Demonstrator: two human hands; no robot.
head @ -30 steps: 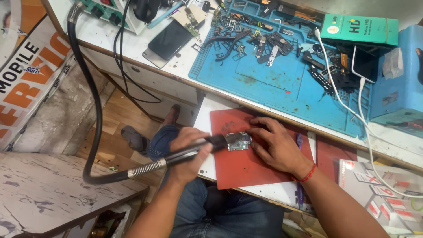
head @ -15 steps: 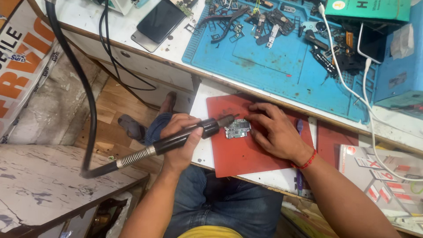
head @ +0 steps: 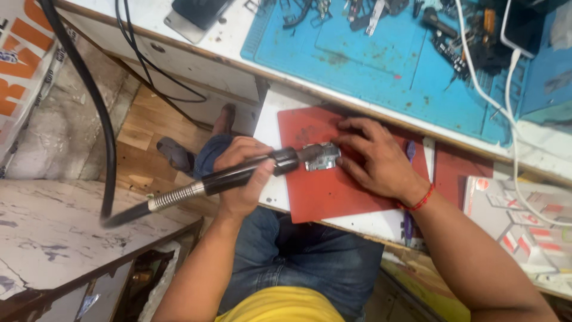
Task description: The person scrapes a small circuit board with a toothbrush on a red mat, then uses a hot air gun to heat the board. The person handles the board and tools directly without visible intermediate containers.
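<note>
Cluttered repair desk seen from above, white top with a pull-out white shelf over the lap. Left hand wrapped tight around a black rotary handpiece, tip laid against a small silvery metal part. Handpiece trailing back through a steel spring collar into a thick black flexible shaft looping up at the left. Right hand pressed flat, fingers spread and pinning the metal part from the right. Part resting on a red mat, mat lying on the shelf. Red thread band at the right wrist. Farther out on the desk: blue work mat strewn with small tools, white cable running down at the right, dark phone near the top edge. Blue jeans and yellow shirt below.
</note>
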